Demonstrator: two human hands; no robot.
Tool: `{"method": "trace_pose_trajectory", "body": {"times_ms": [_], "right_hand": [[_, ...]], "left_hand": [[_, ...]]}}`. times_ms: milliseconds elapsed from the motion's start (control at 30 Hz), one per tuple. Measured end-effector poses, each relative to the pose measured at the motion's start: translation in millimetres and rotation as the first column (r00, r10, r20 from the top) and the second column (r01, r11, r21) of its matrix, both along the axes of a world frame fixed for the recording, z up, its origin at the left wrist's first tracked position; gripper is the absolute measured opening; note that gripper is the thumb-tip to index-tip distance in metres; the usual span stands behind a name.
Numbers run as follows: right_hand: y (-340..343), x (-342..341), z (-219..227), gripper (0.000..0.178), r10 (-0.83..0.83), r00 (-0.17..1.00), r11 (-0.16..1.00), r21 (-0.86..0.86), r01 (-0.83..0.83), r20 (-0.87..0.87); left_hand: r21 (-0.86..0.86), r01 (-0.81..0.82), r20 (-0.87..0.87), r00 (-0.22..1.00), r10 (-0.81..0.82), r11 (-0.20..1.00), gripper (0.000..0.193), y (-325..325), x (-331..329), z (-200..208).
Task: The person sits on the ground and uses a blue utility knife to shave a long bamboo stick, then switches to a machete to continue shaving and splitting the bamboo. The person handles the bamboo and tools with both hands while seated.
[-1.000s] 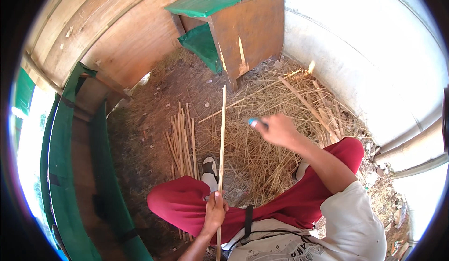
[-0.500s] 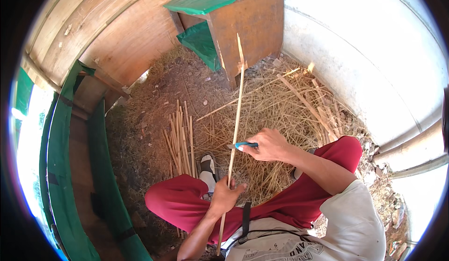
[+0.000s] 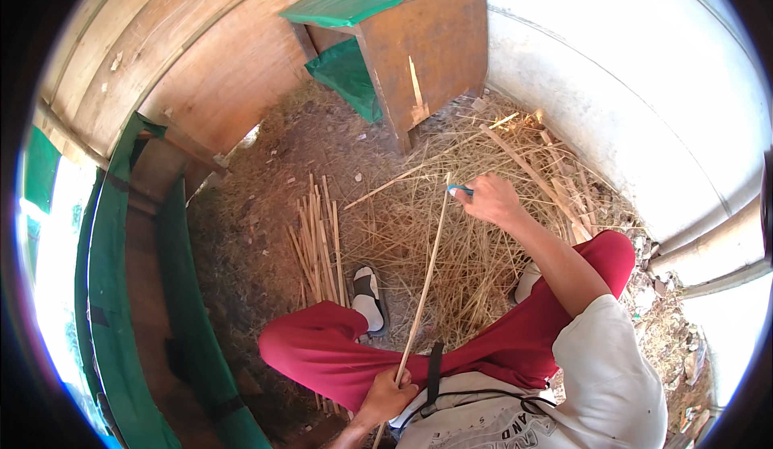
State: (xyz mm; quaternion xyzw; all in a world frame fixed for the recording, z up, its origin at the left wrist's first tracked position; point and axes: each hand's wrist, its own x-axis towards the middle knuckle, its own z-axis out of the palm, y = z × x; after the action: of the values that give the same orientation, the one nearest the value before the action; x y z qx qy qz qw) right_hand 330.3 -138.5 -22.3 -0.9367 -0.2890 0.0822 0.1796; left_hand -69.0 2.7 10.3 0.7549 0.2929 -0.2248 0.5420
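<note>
A long, thin bamboo strip [image 3: 425, 288] slants up from my lap toward the wooden box. My left hand [image 3: 388, 394] is closed around its lower part, close to my waist. Near the strip's far end, my right hand [image 3: 491, 199] grips a utility knife with a blue handle [image 3: 460, 189]. The knife is at the strip, but its blade is too small to make out clearly. Left of my foot lies a bundle of similar bamboo strips [image 3: 316, 244]. Pale shavings [image 3: 451, 248] cover the ground beneath my right hand.
A brown wooden box [image 3: 427, 54] with a green cover stands ahead. Green-lined shelving [image 3: 113, 288] runs along the left. Split bamboo pieces [image 3: 535, 179] lie by the white wall [image 3: 612, 95] at right. My crossed legs in red trousers [image 3: 322, 344] frame the near ground.
My right hand with the knife has moved away from me, up to the strip's far end. My left hand and the strip have drawn back toward my waist.
</note>
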Motion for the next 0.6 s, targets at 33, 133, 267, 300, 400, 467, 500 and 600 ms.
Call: {"method": "trace_pose_trajectory", "body": {"times_ms": [33, 133, 267, 300, 400, 467, 500, 600], "right_hand": [[1.6, -4.9, 7.0, 0.053, -0.012, 1.0, 1.0, -0.011, 0.011, -0.019], [4.5, -8.7, 11.4, 0.053, -0.05, 0.999, 0.998, -0.034, 0.05, -0.01], [-1.0, -0.2, 12.3, 0.056, -0.091, 0.996, 0.995, -0.042, 0.089, -0.027], [-8.3, 8.0, 4.2, 0.056, -0.149, 0.987, 0.988, -0.032, 0.151, 0.068], [-22.1, 30.3, -7.6, 0.055, -0.279, 0.944, 0.959, 0.012, 0.282, 0.175], [-18.8, 27.1, 14.6, 0.054, -0.275, 0.96, 0.961, 0.003, 0.275, 0.043], [-15.5, 23.0, 18.5, 0.052, -0.254, 0.967, 0.967, 0.014, 0.253, 0.004], [7.6, -22.4, 47.6, 0.052, -0.017, 0.939, 0.974, 0.208, 0.094, -0.344]], "left_hand": [[-0.005, -0.026, -0.001, 1.0, 0.026, 1.0, 0.031, 0.6, -2.7, -0.8], [0.002, -0.04, 0.011, 0.999, 0.04, 0.999, 0.029, 0.1, -4.8, -2.9], [0.021, 0.034, -0.048, 0.998, -0.033, 0.999, 0.027, 3.7, -17.5, 6.9], [0.014, 0.044, -0.087, 0.995, -0.043, 0.999, 0.027, 3.5, -24.7, 12.5], [0.068, 0.033, -0.074, 0.997, -0.028, 0.997, 0.033, 6.1, -48.8, 29.1], [0.066, -0.198, -0.132, 0.97, 0.205, 0.978, 0.033, -4.9, -46.1, 43.3], [0.095, -0.155, -0.073, 0.984, 0.162, 0.983, 0.031, 4.1, -56.7, 26.8], [0.059, -0.152, -0.007, 0.988, 0.153, 0.987, 0.031, 15.0, -46.5, -5.5]]}}
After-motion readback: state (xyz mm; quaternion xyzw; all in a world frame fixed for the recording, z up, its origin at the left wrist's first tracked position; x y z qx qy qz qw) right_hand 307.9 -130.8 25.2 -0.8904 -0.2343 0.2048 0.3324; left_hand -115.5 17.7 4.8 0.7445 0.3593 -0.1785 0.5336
